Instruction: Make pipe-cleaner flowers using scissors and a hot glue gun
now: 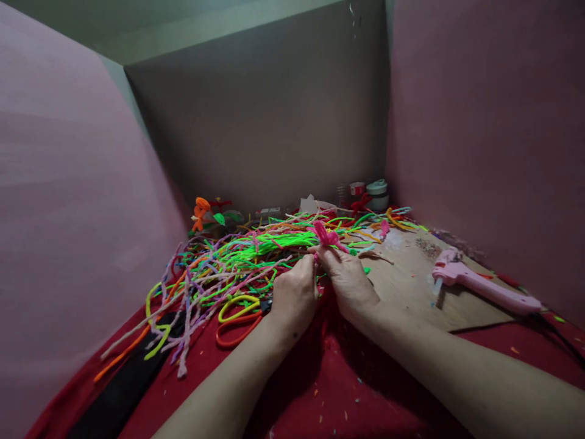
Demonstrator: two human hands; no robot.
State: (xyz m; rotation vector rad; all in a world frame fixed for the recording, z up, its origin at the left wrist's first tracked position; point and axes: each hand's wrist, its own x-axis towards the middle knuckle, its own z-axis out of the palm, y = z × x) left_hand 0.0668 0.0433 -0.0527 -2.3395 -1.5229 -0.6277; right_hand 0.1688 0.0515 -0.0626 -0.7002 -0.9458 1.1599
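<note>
Both hands meet at the middle of the view around a pink pipe-cleaner flower [325, 235], whose looped petals stick up above the fingers. My left hand [296, 291] is closed in a fist at its lower end, where a bit of pink shows between the fingers. My right hand [350, 277] pinches it just under the petals, thumb and fingers pressed together. Behind them spreads a large heap of coloured pipe cleaners [269, 247], bright green at its centre. Scissors with yellow and orange handles [238, 322] lie beside my left wrist, their blades mostly hidden.
A pink hot glue gun [487, 286] rests on a brown board [411, 292] at right, its cord trailing off. An orange pipe-cleaner flower [201, 210] stands back left. A lidded container [377, 194] sits at the back. Small scraps dot the red cloth [301, 390]. Pink walls flank both sides.
</note>
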